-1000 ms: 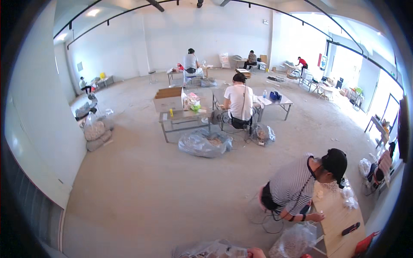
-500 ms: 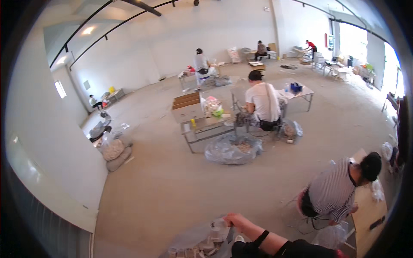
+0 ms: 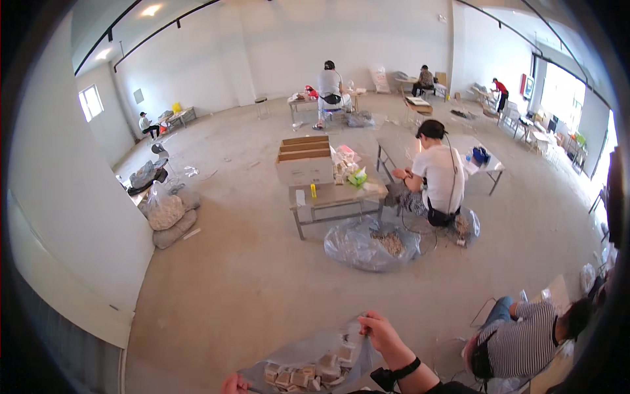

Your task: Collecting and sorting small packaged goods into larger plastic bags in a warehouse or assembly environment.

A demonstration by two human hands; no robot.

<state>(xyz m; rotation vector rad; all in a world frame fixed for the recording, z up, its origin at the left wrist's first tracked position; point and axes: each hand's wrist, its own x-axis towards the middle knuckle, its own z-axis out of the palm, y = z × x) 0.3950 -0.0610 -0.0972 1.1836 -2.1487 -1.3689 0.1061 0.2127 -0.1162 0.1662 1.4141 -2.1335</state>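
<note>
At the bottom of the view lies an open clear plastic bag (image 3: 275, 358) with several small, squarish beige-and-brown pieces (image 3: 302, 376) inside. The upper right corner of the bag is pinched by my right hand (image 3: 377, 328), whose fingers are closed on the film. A black strap circles that wrist. My left hand (image 3: 233, 384) is closed on the bag's left edge; only part of it shows above the lower rim of the picture.
At lower right, a person in a striped top (image 3: 525, 345) sits close to my right arm. Ahead, a person in white (image 3: 436, 171) sits beside a table (image 3: 341, 192) bearing a cardboard box (image 3: 305, 172). A large plastic bag (image 3: 348, 246) lies below it; filled sacks (image 3: 174, 230) lean by the left wall.
My left hand has come into view at the bag's left edge. My right hand still grips the bag, which is spread wider. The view has shifted, and the striped-top person appears lower.
</note>
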